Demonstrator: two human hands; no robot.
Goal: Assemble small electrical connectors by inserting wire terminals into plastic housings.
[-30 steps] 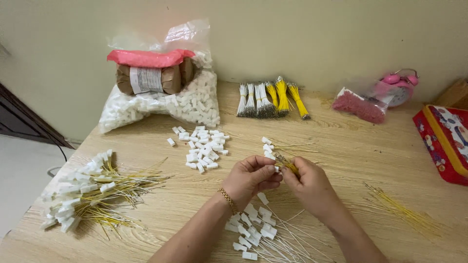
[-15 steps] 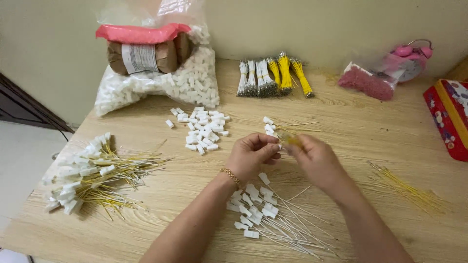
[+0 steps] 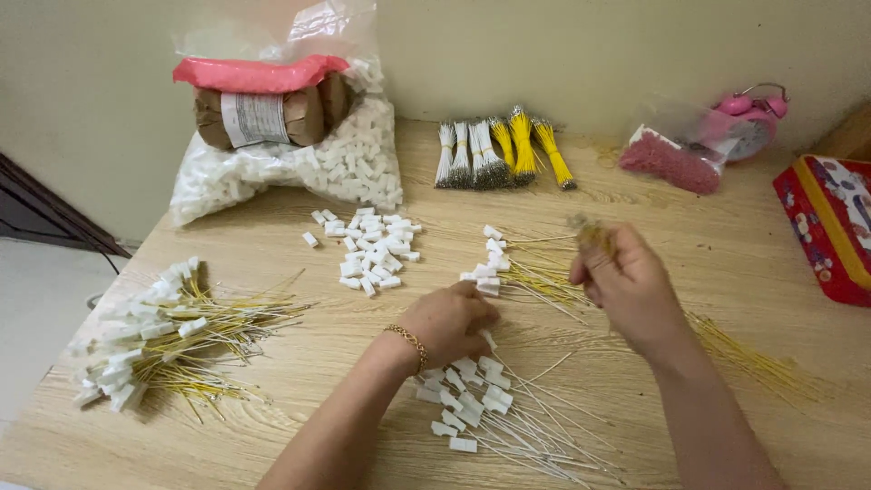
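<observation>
My left hand [image 3: 451,319] rests low on the wooden table [image 3: 272,263], fingers curled over a white plastic connector at the top of a pile of white-wired connectors [image 3: 490,408]. My right hand [image 3: 626,281] is raised to the right of it, pinching a small blurred bunch of yellow wires [image 3: 590,231] at its fingertips. Between the hands lies a small group of connectors with yellow and white wires [image 3: 504,268]. A heap of loose white connectors [image 3: 367,249] sits just beyond my left hand.
A big pile of yellow-wired connectors [image 3: 159,336] lies at left. At the back stand a clear bag of white connectors [image 3: 299,163] with a brown roll and red packet on top, bundles of white and yellow wires [image 3: 499,150], a pink alarm clock [image 3: 748,118], a red tin [image 3: 830,227]. Loose yellow wires [image 3: 753,354] lie at right.
My hands were joined together at the centre; now they have parted. The left has dropped onto the near connector pile and the right has lifted away to the right with yellow wires.
</observation>
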